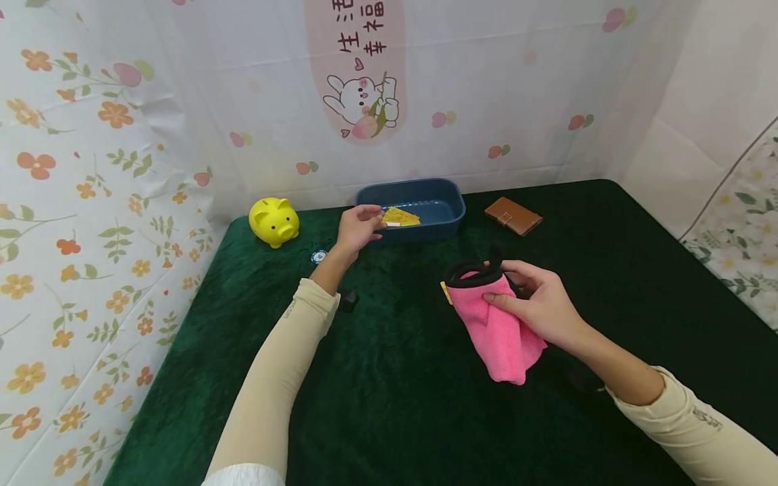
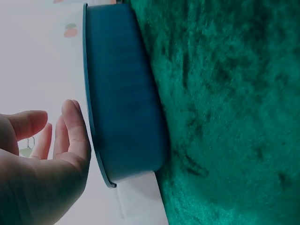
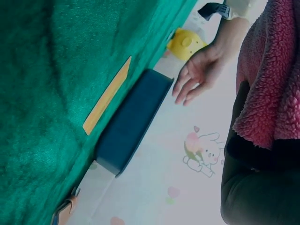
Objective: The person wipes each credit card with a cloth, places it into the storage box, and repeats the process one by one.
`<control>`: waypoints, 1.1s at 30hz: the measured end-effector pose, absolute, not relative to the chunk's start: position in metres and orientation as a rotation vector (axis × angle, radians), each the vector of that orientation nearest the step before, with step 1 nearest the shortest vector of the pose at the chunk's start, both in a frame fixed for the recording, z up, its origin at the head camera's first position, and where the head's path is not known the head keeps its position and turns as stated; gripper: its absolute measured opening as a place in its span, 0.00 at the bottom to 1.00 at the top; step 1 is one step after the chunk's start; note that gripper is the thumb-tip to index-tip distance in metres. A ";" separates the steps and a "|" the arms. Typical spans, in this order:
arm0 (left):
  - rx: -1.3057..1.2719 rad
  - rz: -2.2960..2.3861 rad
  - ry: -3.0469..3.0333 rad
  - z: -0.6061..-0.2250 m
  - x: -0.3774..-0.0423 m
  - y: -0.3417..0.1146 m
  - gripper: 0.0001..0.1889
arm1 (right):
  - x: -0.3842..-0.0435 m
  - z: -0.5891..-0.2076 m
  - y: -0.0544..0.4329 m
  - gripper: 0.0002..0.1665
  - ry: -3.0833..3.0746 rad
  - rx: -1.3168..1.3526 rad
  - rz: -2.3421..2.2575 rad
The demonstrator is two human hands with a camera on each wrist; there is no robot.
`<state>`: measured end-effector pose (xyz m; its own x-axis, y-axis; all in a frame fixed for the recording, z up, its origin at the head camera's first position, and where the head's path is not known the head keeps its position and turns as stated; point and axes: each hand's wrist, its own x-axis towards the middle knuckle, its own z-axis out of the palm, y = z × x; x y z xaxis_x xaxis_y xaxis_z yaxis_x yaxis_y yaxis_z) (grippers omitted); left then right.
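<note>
My left hand (image 1: pixel 357 228) hovers at the left front corner of a blue plastic bin (image 1: pixel 419 234). Its fingers are loosely bent, and nothing shows between thumb and fingertips in the left wrist view. Inside the bin lie several yellow paper slips (image 1: pixel 401 216), with a small white piece among them. My right hand (image 1: pixel 541 300) grips a pink fleece cloth (image 1: pixel 495 331) with black edging and a black loop, thumb across its front and fingers behind. The cloth hangs over the table, bunched toward its lower end. A yellow strip (image 3: pixel 108 96) lies on the table before the bin.
At the back left stands a yellow piggy bank (image 1: pixel 274 221), with a blue and white poker chip (image 1: pixel 319 256) beside it. A brown wallet (image 1: pixel 513 216) lies right of the bin. Printed cloth walls rise behind and beside the green table cover (image 1: pixel 389 405).
</note>
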<state>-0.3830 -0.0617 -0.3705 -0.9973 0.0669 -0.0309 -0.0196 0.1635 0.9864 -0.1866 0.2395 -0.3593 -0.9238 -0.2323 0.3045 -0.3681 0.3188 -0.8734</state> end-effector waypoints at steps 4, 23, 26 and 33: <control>0.090 1.961 2.355 -0.367 -0.375 -0.060 0.14 | -0.187 -0.360 0.242 0.25 -2.441 0.569 1.643; 0.476 1.595 2.415 -0.380 -0.317 -0.030 0.17 | -0.189 -0.363 0.261 0.26 -2.419 0.494 1.460; 0.546 1.496 2.433 -0.384 -0.310 -0.024 0.19 | -0.187 -0.362 0.265 0.27 -2.421 0.465 1.445; 0.647 1.221 2.501 -0.394 -0.303 -0.008 0.24 | -0.184 -0.364 0.272 0.28 -2.453 0.396 1.406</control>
